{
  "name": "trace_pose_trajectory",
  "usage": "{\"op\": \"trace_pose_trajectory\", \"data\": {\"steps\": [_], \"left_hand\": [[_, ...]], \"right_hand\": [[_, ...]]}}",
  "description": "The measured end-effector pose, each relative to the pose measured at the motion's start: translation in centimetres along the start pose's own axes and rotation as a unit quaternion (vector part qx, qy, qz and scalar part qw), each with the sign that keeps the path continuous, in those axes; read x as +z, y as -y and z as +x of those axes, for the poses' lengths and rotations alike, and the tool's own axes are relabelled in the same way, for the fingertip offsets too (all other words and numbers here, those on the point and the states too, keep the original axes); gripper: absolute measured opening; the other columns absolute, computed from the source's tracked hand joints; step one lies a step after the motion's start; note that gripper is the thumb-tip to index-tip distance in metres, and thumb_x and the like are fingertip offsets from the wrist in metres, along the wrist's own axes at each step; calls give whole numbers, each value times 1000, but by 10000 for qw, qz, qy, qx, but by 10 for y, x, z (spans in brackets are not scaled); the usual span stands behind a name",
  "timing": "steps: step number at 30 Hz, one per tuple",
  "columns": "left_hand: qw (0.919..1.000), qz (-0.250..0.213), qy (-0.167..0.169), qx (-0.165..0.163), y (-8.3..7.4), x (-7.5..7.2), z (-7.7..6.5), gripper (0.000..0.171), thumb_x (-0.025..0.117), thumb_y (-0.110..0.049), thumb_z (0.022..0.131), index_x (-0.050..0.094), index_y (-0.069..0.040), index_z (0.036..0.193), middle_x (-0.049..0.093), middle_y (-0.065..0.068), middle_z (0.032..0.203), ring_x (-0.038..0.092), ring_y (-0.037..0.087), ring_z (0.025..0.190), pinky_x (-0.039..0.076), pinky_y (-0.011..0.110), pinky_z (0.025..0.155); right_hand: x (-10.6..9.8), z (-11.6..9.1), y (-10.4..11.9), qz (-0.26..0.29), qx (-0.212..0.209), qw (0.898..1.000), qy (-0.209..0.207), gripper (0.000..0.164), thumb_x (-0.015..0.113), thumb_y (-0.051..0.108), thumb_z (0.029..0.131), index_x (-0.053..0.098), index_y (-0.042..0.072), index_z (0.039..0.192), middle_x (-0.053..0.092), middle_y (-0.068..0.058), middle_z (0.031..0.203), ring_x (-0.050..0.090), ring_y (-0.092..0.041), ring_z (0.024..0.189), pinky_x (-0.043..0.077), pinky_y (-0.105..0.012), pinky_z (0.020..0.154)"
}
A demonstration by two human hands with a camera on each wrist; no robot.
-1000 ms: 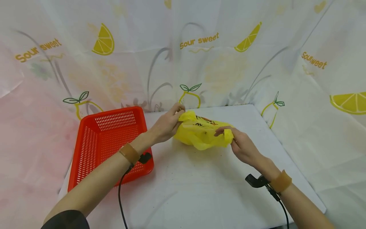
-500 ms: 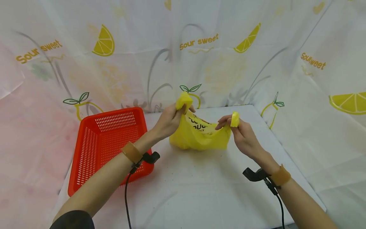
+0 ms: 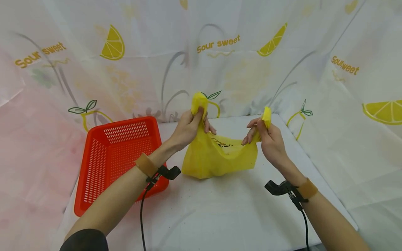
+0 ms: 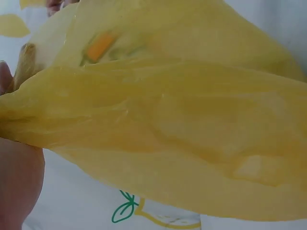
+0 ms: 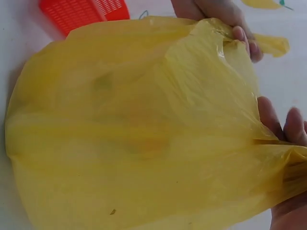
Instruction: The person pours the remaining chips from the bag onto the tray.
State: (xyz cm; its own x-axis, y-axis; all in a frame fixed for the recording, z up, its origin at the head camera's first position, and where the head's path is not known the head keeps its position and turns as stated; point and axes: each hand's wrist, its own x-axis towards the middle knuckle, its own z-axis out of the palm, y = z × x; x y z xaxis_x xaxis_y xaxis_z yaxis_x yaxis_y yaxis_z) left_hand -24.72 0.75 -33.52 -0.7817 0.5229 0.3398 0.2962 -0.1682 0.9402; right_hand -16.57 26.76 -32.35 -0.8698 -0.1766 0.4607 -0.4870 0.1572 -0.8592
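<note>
A thin yellow plastic bag (image 3: 216, 160) with dark printing hangs between the two hands, its mouth partly spread. My left hand (image 3: 187, 127) grips the bag's left handle, with the handle's end sticking up above the thumb. At the right, my right hand (image 3: 272, 141) pinches the other handle, its loop standing above the fingers. The bag fills most of the left wrist view, where an orange and green patch (image 4: 100, 46) shows through the plastic. Through the bag in the right wrist view, faint orange and green areas show too, blurred by the plastic.
A red perforated plastic basket (image 3: 86, 164) stands on the white table (image 3: 213, 219) to the left, under the left forearm. Behind the table hangs a white curtain (image 3: 238, 76) printed with lemons. Black wrist cameras with cables hang from both wrists.
Both hands have risen and moved slightly apart, lifting the bag's handles. The bag, low and crumpled before, is now drawn up taller, and its body has come a little nearer.
</note>
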Motion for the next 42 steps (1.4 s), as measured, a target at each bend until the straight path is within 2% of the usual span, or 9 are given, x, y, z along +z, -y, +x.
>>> {"op": "trace_pose_trajectory", "data": {"steps": [2, 5, 9, 12, 16, 21, 28, 35, 42], "left_hand": [[9994, -299, -45, -150, 3, -1, 1, 45, 33, -44, 101, 45, -1, 90, 52, 16, 65, 68, 34, 81, 52, 44, 85], [9968, -772, -67, -196, 4, -1, 2, 45, 35, -45, 100, 42, -2, 90, 43, 12, 61, 64, 31, 68, 53, 45, 83], [9929, -1173, -23, -183, 4, 0, 3, 42, 35, -41, 101, 39, -2, 86, 32, 7, 57, 40, 22, 48, 53, 36, 65], [9914, -1275, 66, -275, 4, 1, 5, 43, 32, -41, 102, 37, -3, 81, 27, 4, 55, 29, 16, 44, 41, 28, 49], [9915, -1203, 285, -416, 4, 3, 8, 45, 31, -41, 102, 37, -2, 81, 26, 3, 56, 25, 14, 42, 24, 28, 41], [9926, -1010, 441, -507, 3, 6, 9, 44, 34, -41, 102, 40, -2, 85, 27, 4, 58, 24, 13, 43, 19, 28, 40], [9930, -769, 659, -608, -1, 10, 8, 47, 38, -43, 101, 39, 0, 82, 26, 2, 57, 22, 13, 46, 19, 25, 43], [9892, -729, 1206, -412, -4, 16, 6, 42, 41, -37, 101, 37, 2, 86, 24, 5, 62, 20, 16, 49, 16, 27, 46], [9869, -740, 1324, -547, -4, 25, 7, 52, 16, -49, 102, 36, -3, 91, 25, 8, 65, 19, 17, 51, 19, 28, 49]], "right_hand": [[0, 1, -3, 125, 17, 9999, -69, 33, 28, 15, 105, 48, -11, 103, 46, -21, 63, 62, -35, 59, 54, -34, 68], [0, 4, -9, 330, 1, 9993, -168, 34, 27, 16, 105, 46, -11, 102, 39, -18, 60, 56, -32, 50, 53, -34, 63], [1, 10, -18, 850, 83, 9962, -143, 33, 28, 18, 105, 45, -9, 100, 33, -13, 57, 43, -27, 41, 54, -34, 59], [4, 14, -24, 1157, 225, 9930, -37, 34, 30, 25, 105, 46, -5, 99, 30, -9, 55, 33, -24, 38, 53, -34, 54], [11, 21, -25, 1285, 274, 9912, 127, 38, 32, 29, 104, 45, -6, 98, 29, -7, 54, 28, -22, 39, 42, -33, 42], [19, 28, -21, 1179, 361, 9922, 183, 36, 34, 29, 104, 46, -3, 95, 29, -7, 56, 26, -21, 39, 24, -35, 37], [24, 35, -20, 1054, 889, 9904, 111, 38, 34, 27, 104, 44, -9, 99, 31, -5, 57, 24, -16, 38, 17, -32, 36], [29, 40, -19, 581, 1491, 9871, 4, 34, 39, 35, 102, 52, 3, 102, 33, -3, 60, 25, -15, 41, 20, -29, 39], [36, 39, -19, -127, 1615, 9866, 172, 32, 47, 34, 101, 51, 6, 117, 37, -5, 68, 32, -18, 49, 30, -29, 48]]}}
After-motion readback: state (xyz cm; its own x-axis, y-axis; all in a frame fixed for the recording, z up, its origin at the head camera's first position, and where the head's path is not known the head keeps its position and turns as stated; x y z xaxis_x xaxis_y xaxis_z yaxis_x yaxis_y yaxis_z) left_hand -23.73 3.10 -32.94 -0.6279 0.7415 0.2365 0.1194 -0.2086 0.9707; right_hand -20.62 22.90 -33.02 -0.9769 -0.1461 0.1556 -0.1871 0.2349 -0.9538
